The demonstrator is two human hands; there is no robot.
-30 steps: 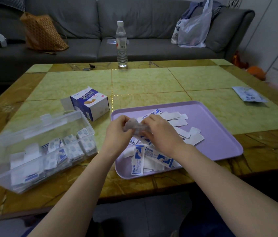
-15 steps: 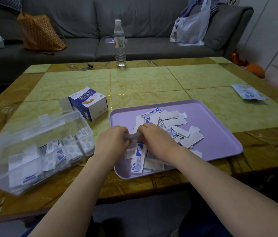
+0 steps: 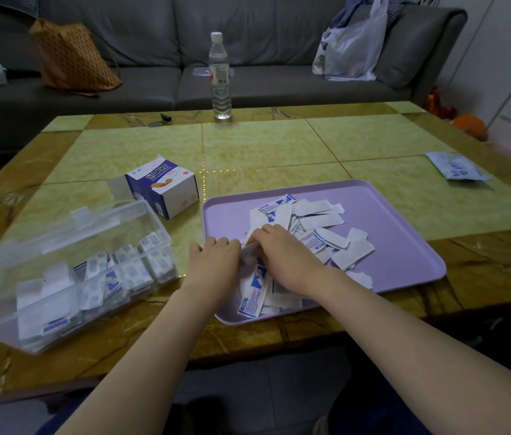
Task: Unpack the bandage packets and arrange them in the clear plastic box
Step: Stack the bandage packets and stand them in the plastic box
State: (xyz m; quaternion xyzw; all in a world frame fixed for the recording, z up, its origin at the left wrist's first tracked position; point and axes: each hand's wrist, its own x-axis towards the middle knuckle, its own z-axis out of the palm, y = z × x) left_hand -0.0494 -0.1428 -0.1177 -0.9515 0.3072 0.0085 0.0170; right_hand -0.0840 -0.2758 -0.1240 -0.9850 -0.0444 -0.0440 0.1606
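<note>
A purple tray (image 3: 398,233) lies on the table with several loose white-and-blue bandage packets (image 3: 317,219) heaped on it. My left hand (image 3: 215,265) and my right hand (image 3: 282,259) are down over the tray's near left part, side by side, and both grip a small stack of bandage packets (image 3: 249,250) between them, pressed onto the heap. The clear plastic box (image 3: 69,271) stands to the left of the tray, its lid open, with several packets stacked inside. An opened blue-and-white bandage carton (image 3: 166,189) sits behind the box.
A water bottle (image 3: 220,76) stands at the table's far edge, with small dark items (image 3: 160,120) to its left. A flat blue-and-white pouch (image 3: 457,166) lies at the right. Behind the table is a grey sofa (image 3: 153,42) holding an orange bag (image 3: 69,58) and a plastic bag (image 3: 354,48).
Both hands have come down from above the tray onto the heap, still gripping the small stack between them. The view has shifted slightly.
</note>
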